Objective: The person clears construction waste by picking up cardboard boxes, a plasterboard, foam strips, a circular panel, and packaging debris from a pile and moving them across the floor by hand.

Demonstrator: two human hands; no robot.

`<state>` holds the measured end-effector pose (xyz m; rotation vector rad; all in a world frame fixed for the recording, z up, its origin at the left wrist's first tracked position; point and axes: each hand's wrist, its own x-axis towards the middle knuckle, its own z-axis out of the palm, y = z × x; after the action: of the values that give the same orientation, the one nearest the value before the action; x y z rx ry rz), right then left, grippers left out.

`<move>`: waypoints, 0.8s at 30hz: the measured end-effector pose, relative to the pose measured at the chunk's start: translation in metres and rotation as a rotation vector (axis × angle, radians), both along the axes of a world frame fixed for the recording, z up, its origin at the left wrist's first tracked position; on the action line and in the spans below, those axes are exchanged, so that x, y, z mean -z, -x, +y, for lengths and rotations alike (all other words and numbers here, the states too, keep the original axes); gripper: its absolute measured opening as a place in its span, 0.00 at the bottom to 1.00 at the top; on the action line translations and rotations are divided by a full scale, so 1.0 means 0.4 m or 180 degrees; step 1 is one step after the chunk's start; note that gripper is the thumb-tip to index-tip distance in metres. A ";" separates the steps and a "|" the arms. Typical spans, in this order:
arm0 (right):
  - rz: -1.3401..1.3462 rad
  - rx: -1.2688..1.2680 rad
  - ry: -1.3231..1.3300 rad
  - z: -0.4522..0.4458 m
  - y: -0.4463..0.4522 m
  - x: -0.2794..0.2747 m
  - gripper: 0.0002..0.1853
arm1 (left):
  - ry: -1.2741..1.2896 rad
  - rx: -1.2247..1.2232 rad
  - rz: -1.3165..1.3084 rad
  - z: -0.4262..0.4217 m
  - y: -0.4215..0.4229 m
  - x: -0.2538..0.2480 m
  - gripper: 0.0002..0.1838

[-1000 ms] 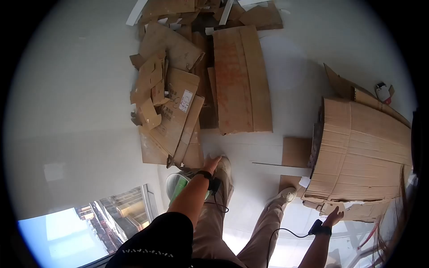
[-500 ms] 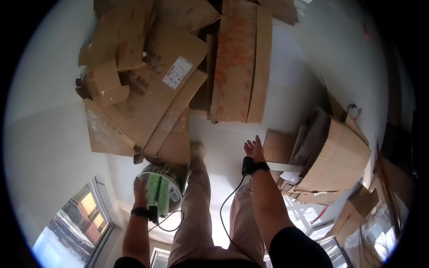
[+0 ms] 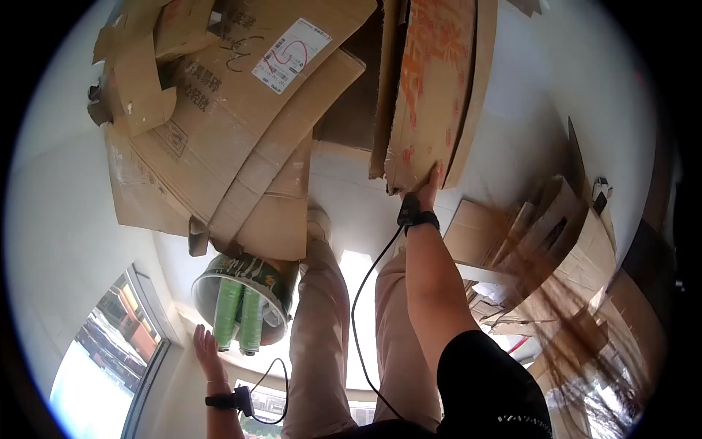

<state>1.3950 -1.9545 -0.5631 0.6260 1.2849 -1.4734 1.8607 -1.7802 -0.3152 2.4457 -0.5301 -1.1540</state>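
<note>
My right hand point(image 3: 427, 192) grips the near end of a long flattened cardboard box point(image 3: 431, 88) with orange-red print. One finger or the thumb lies along its face; the other fingers are mostly hidden behind the edge. Low on the left, my left hand point(image 3: 208, 353) is empty, its fingers stretched out. It is beside a round bucket point(image 3: 281, 282) but apart from it. Two green rolls point(image 3: 238, 316) stick out of the bucket's mouth. A large stack of flattened cardboard point(image 3: 248, 139) with a white label point(image 3: 292, 55) leans above the bucket.
More cardboard pieces point(image 3: 479, 234) are piled on the right. Blurred dark strands cross the lower right. A window point(image 3: 110, 344) is at lower left. My foot point(image 3: 318, 225) stands on the pale floor close to the stack. A cable point(image 3: 362, 322) runs from my right wrist.
My right hand has reached forward and taken hold of the printed cardboard box. My left hand has drawn back from the bucket's rim. The view has shifted closer to the cardboard.
</note>
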 end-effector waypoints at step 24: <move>-0.0876 -0.0913 -0.0131 0.053 -0.008 -1.057 0.45 | 0.1473 0.1231 -0.1147 -0.123 -0.075 -0.702 0.24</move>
<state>1.3980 -1.9335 -0.1404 0.6190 1.1386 -1.0880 1.8908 -1.8294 -0.0345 2.1900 -1.2671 -0.6093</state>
